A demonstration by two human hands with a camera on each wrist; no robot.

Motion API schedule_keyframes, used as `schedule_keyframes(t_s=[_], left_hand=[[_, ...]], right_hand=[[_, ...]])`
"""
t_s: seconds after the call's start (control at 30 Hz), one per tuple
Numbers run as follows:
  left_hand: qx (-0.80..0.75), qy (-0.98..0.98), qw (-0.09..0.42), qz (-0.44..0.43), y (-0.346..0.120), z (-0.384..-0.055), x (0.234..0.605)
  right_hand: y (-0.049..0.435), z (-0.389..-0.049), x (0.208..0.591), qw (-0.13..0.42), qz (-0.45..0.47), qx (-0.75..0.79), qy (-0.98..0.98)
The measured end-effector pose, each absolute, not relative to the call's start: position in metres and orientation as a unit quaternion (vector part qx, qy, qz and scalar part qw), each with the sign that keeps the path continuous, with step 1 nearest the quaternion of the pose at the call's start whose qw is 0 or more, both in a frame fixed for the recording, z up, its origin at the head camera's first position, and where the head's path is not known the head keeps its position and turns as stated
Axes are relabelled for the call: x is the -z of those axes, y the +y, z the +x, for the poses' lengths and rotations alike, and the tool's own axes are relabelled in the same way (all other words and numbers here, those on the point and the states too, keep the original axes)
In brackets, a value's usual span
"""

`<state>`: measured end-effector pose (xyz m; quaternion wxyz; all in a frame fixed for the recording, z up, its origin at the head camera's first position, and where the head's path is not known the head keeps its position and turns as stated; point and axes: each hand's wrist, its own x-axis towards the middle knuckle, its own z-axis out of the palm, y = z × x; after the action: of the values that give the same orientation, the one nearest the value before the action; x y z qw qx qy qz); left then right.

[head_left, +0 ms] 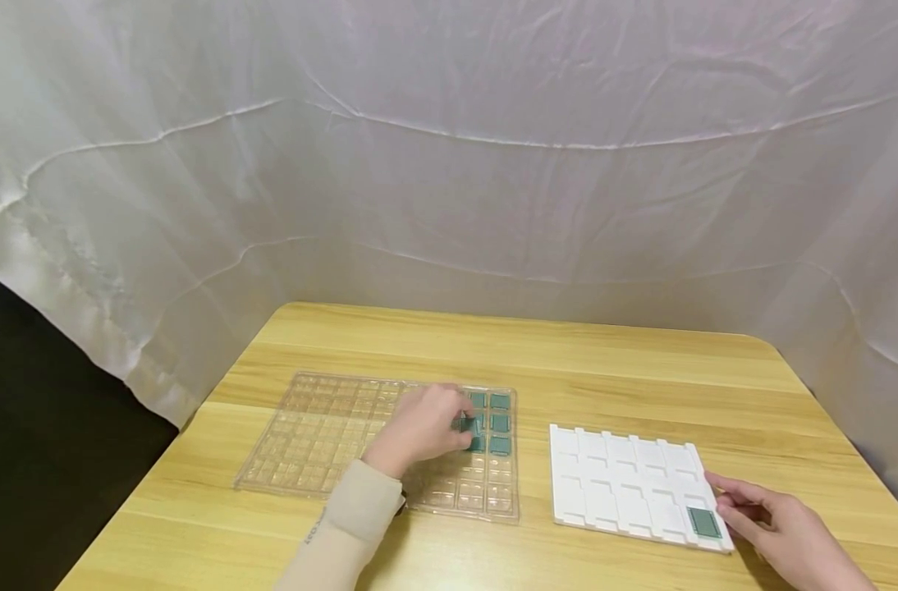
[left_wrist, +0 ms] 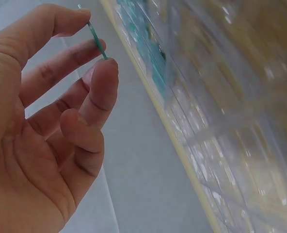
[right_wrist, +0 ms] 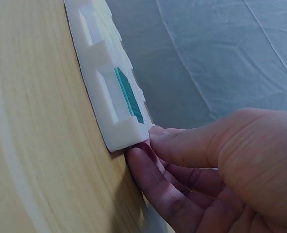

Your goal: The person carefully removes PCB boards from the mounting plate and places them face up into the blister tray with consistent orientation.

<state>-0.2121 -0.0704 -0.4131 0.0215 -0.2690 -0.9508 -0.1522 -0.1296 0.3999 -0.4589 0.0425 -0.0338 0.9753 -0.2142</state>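
Observation:
Over the right part of a clear plastic tray [head_left: 309,435], my left hand [head_left: 423,423] pinches a thin green circuit board [left_wrist: 99,41] by its edges between thumb and fingertips. In the left wrist view the board shows edge-on, apart from the tray. Several more small green boards [head_left: 500,423] lie in the tray's right-hand pockets. My right hand [head_left: 785,525] grips the right edge of a white compartment tray [head_left: 604,472], thumb on its side and fingers low at the corner. One green board [head_left: 704,523] sits in that tray's front right compartment.
Both trays lie side by side on a wooden table [head_left: 611,353], with a strip of wood between them. Pale cloth [head_left: 493,205] hangs behind and around the table. A dark area [head_left: 43,443] shows past the left edge.

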Motion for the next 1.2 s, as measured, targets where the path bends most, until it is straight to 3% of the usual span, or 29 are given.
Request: schedule_keyframes(t_s=[1.2], left_hand=[[0.106, -0.960, 0.022, -0.256, -0.090, -0.210, 0.424]], right_hand=[[0.398, -0.129, 0.456, 0.050, -0.027, 0.214, 0.975]])
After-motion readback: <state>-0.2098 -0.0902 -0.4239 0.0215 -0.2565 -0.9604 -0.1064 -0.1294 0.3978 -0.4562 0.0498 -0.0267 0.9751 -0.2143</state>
